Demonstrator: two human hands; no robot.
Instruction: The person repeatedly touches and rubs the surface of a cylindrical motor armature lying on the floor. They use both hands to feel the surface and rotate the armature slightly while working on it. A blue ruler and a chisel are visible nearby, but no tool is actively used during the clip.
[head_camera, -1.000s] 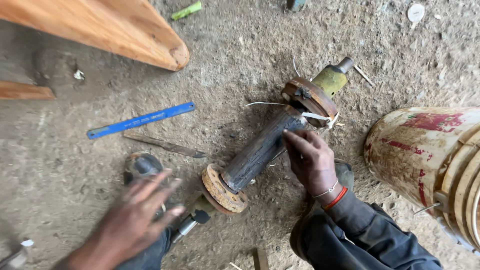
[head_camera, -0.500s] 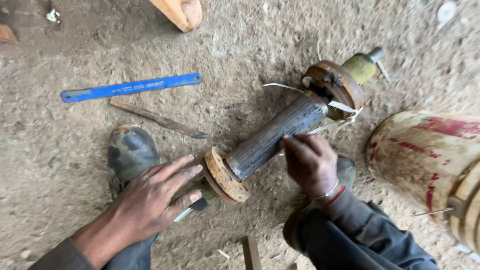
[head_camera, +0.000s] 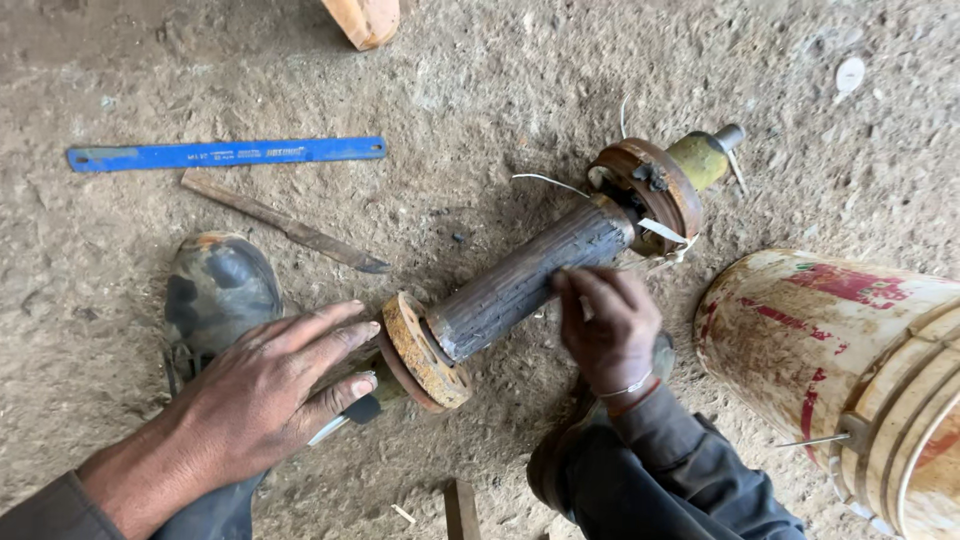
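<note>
A dark ribbed cylinder (head_camera: 520, 285) lies aslant on the dirt floor. It has a rusty flange (head_camera: 425, 350) at its near end and a second rusty flange (head_camera: 655, 185) with a yellow-green tip (head_camera: 700, 158) at its far end. My left hand (head_camera: 270, 385) lies flat with fingers spread, its fingertips at the near flange, over a black-handled tool (head_camera: 355, 412). My right hand (head_camera: 610, 330) is curled against the middle of the cylinder, and a pale sliver shows between its fingertips. White strips (head_camera: 665, 232) hang at the far flange.
A worn shoe (head_camera: 215, 290) stands left of my left hand. A blue hacksaw blade (head_camera: 225, 153) and a rusty flat blade (head_camera: 285, 222) lie farther left. At the right lies a stained bucket (head_camera: 820, 330) on its side. A wooden plank end (head_camera: 365, 20) shows at the top.
My left hand has reached forward to the near flange. My right hand has slid from the far flange down to the middle of the cylinder.
</note>
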